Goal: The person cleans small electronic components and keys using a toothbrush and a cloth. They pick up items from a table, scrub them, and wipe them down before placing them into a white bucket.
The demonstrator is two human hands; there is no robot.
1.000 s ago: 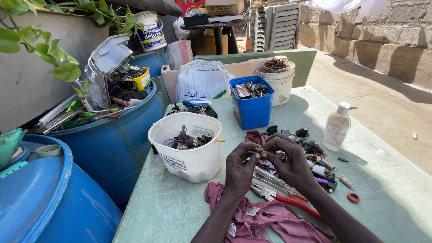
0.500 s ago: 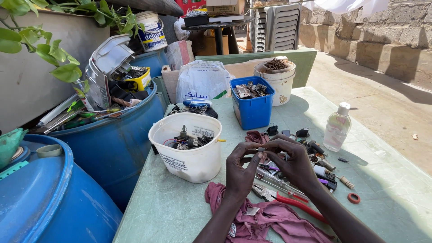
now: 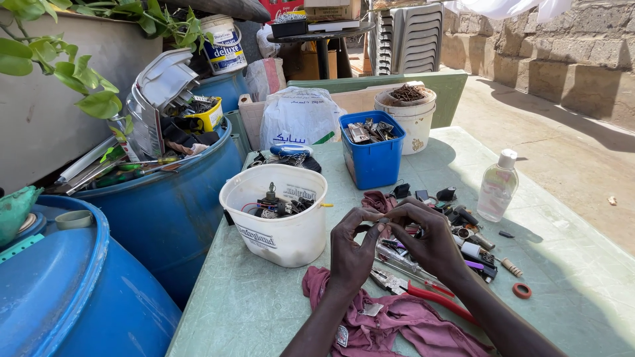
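Blue drums (image 3: 165,205) crowd the left edge of the green bench (image 3: 264,311). A white bucket (image 3: 281,225) holds dark parts and wires; behind, a blue tub (image 3: 372,158) holds metal bits. The left hand (image 3: 350,254) and right hand (image 3: 430,241) meet above loose parts (image 3: 463,225), fingertip grip closed on a small dark part (image 3: 382,221); its axis is too small to tell. Red-handled pliers (image 3: 423,291) lie below, a clear bottle (image 3: 497,186) right.
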